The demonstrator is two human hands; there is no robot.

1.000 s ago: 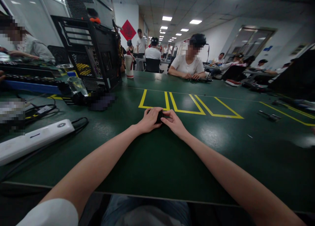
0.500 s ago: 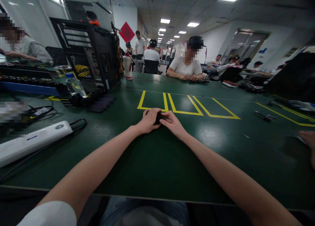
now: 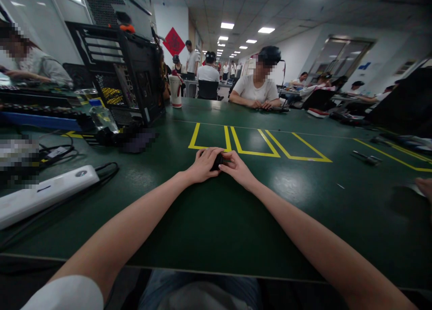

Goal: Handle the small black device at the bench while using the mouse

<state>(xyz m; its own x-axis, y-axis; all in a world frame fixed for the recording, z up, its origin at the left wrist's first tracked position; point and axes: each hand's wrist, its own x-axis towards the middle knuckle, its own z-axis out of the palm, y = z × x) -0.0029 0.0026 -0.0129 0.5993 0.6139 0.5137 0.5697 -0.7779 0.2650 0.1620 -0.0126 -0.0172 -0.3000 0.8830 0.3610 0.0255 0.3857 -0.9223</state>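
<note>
Both my hands meet over the green table (image 3: 216, 224), just in front of the yellow taped outlines. My left hand (image 3: 204, 165) is closed around a small black object (image 3: 217, 162), its fingers curled over the top. From the other side, my right hand (image 3: 237, 170) pinches the same object between thumb and fingers. Most of the object is covered by my fingers, so I cannot make out its kind.
Yellow tape (image 3: 254, 155) marks the table ahead. Left are a white power strip (image 3: 50, 195) with a cable, a plastic bottle (image 3: 101, 116) and a black computer case (image 3: 135, 71). A metal tool (image 3: 366, 158) lies right. A person's hand (image 3: 423, 186) shows at the right edge.
My hands keep nearly the same place and grip on the black object. At the right edge, the other person's hand has shifted slightly. The view has turned a little.
</note>
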